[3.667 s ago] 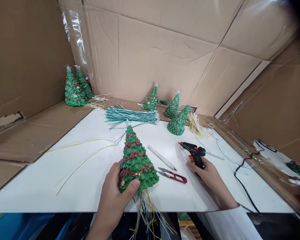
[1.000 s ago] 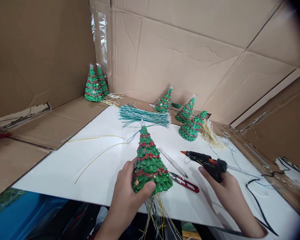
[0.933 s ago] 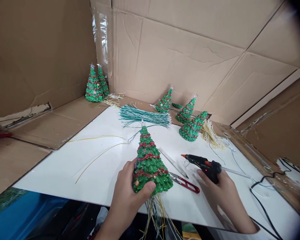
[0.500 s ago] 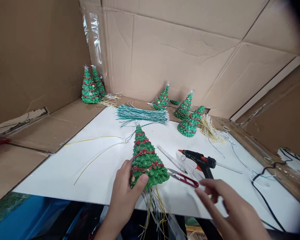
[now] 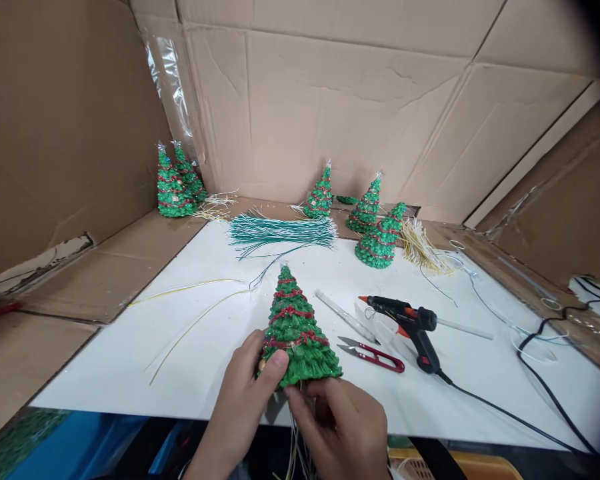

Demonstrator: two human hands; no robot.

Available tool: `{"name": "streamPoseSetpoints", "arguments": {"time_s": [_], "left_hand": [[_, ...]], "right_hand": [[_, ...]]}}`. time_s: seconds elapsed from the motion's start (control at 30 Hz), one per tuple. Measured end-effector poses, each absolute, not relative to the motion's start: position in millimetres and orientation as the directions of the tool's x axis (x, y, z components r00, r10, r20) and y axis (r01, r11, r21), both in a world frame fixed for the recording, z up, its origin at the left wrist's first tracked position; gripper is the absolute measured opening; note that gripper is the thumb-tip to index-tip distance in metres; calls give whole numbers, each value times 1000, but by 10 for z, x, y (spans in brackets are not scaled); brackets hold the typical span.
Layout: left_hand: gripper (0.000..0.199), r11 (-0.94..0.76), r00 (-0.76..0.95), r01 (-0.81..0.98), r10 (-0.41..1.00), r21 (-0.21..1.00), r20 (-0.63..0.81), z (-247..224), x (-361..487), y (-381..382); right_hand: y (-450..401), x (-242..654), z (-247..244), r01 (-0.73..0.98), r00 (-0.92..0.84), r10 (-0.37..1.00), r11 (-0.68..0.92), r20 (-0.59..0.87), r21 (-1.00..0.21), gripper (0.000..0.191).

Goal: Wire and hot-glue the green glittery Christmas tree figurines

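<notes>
The right hand (image 5: 343,417) no longer grips the glue gun (image 5: 405,320), which now lies on the white board (image 5: 130,353) just beyond and to the right of that hand, past the red snips (image 5: 373,355). That hand has come in under the green tree ornament (image 5: 297,330), fingers curled at the wire strands (image 5: 296,445) hanging from its base. The left hand (image 5: 250,393) still clasps the tree's lower edge, thumb on its front. Gluing has paused; work has shifted to the wires.
</notes>
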State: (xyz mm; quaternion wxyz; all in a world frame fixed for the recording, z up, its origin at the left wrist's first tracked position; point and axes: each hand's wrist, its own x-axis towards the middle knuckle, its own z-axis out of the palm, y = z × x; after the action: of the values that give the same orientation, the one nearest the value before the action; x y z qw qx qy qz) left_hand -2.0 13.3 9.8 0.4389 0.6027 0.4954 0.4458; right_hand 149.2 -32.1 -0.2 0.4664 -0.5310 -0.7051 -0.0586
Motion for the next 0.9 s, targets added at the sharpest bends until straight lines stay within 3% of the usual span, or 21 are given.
{"name": "streamPoseSetpoints", "arguments": {"time_s": [0.13,0.37,0.5,0.67,0.77,0.9], "left_hand": [[53,-125,83,216,991,968,109,127,2,143],[52,-106,137,263,988,959,72,223,-34,202],[59,-109,156,390,986,914,51,250,-104,221],[67,-219,-98,523,945,824,313,230,-134,134],[58,-380,-3,549,890,744,457,283,-90,106],[41,-512,155,487,848,707,507,403,30,142]], "right_hand": [[-382,1454,-28,851,107,611,352,784,-391,14],[-292,1440,-50,795,-69,629,503,774,-338,4],[-243,1438,16,766,-118,660,536,742,-355,25],[-213,1457,80,757,-111,713,512,692,-406,34],[-192,1473,85,756,-107,726,503,679,-419,35],[-176,1487,85,753,-115,716,515,689,-410,39]]}}
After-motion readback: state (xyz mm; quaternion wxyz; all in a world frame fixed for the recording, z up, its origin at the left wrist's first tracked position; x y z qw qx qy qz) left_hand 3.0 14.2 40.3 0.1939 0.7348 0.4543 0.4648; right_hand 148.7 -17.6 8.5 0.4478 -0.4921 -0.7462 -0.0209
